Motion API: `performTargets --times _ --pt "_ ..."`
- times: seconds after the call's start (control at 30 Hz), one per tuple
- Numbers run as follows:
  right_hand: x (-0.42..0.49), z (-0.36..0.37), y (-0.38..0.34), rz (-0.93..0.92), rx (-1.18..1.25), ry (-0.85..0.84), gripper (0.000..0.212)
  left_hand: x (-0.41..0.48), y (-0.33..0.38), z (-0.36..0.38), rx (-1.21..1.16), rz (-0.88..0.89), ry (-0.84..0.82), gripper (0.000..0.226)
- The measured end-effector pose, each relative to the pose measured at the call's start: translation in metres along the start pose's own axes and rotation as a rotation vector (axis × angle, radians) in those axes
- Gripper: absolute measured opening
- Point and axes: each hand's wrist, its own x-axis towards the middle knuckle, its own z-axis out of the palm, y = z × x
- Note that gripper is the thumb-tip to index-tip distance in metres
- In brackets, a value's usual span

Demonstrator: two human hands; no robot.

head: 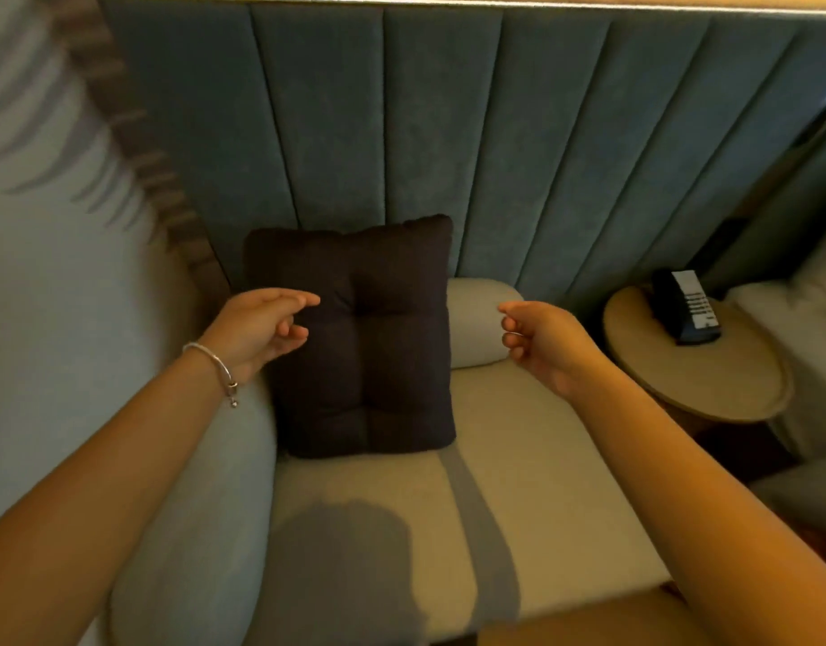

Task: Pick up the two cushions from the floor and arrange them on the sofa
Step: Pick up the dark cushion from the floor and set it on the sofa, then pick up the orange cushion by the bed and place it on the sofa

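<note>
Both forearms reached over the sofa (518,459) seat. Sofa first: one dark cushion (362,338) stood propped at the seat's back-left corner, leaning on the panelled backrest (495,132). A second cushion was not in view. Judged: first placement done; next move calls for fetching the other from the floor. Round side table (709,380) with telephone (686,305) stood off the seat's right edge, no obstruction. Left hand (261,328) and right hand (541,342) were loosely curled, empty, flanking the cushion.
</note>
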Motion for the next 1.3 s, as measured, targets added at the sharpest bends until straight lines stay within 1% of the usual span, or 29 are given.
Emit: performTargets --times 0.1,0.23,0.37,0.57,0.67,0.77,0.87,0.97,1.1,1.2,1.3 --pt "-0.044 -0.028 0.012 -0.035 0.079 0.036 0.007 -0.017 -0.003 0.039 -0.028 -0.018 -0.176 0.018" --pt "-0.099 -0.085 0.021 -0.085 0.092 0.113 0.009 -0.050 -0.005 0.106 -0.046 0.007 -0.358 0.017" --pt "-0.152 -0.159 0.025 -0.125 0.191 0.253 0.008 -0.084 -0.003 0.194 -0.025 0.033 -0.521 0.018" --pt "-0.223 -0.278 0.042 -0.139 0.297 0.484 0.010 -0.128 -0.010 0.323 0.002 0.036 -0.697 0.019" --pt "-0.253 -0.334 0.056 -0.131 0.350 0.609 0.007 -0.149 -0.017 0.378 0.029 0.017 -0.758 0.018" --pt "-0.275 -0.380 0.073 -0.131 0.419 0.681 0.008 -0.164 -0.026 0.426 0.084 -0.006 -0.824 0.018" --pt "-0.285 -0.417 0.081 -0.135 0.467 0.753 0.009 -0.170 -0.031 0.471 0.101 -0.051 -0.855 0.017" --pt "-0.285 -0.454 0.081 -0.147 0.478 0.795 0.008 -0.174 -0.031 0.518 0.105 -0.074 -0.873 0.016" --pt "-0.273 -0.510 0.075 -0.157 0.499 0.843 0.011 -0.172 -0.026 0.591 0.102 -0.096 -0.937 0.014" --pt "-0.263 -0.551 0.067 -0.154 0.512 0.907 0.013 -0.164 -0.024 0.639 0.085 -0.134 -0.948 0.014" --pt "-0.254 -0.593 0.062 -0.172 0.530 0.926 0.012 -0.160 -0.022 0.693 0.079 -0.175 -0.974 0.015"
